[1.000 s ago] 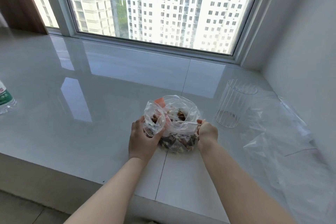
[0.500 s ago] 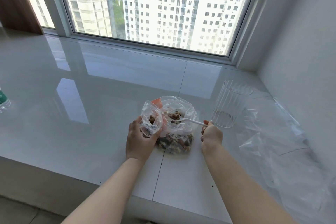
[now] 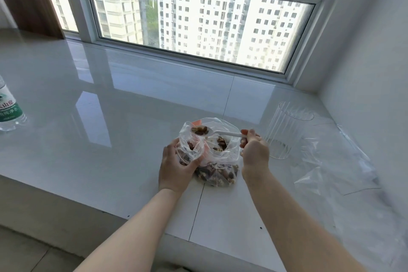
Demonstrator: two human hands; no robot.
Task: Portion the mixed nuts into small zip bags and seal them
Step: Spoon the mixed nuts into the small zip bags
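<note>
Clear plastic fills the middle of your view: the large bag of mixed nuts (image 3: 217,170) sits on the glossy white worktop (image 3: 110,117), its mouth standing open, with the nuts heaped at its near end. Your left hand (image 3: 176,166) curls round a small zip bag (image 3: 190,147) just left of the large bag, touching it; that grip is closed on the small bag, holding its mouth up and open, and a few nuts show through its side. Your right hand (image 3: 254,151) pinches the handle of a white plastic spoon (image 3: 217,132), fingers curled tight on it. The spoon reaches left across the large bag, and its bowl, loaded with brown nuts, hangs right above the small bag's mouth.

To the right, near the wall, a clear ribbed glass (image 3: 284,130) stands upright, with loose sheets of clear plastic (image 3: 335,168) lying just beside it and nearer you. Far off at the left edge stands a water bottle (image 3: 8,108) with a green label. A wide window (image 3: 198,22) runs along the far side.
</note>
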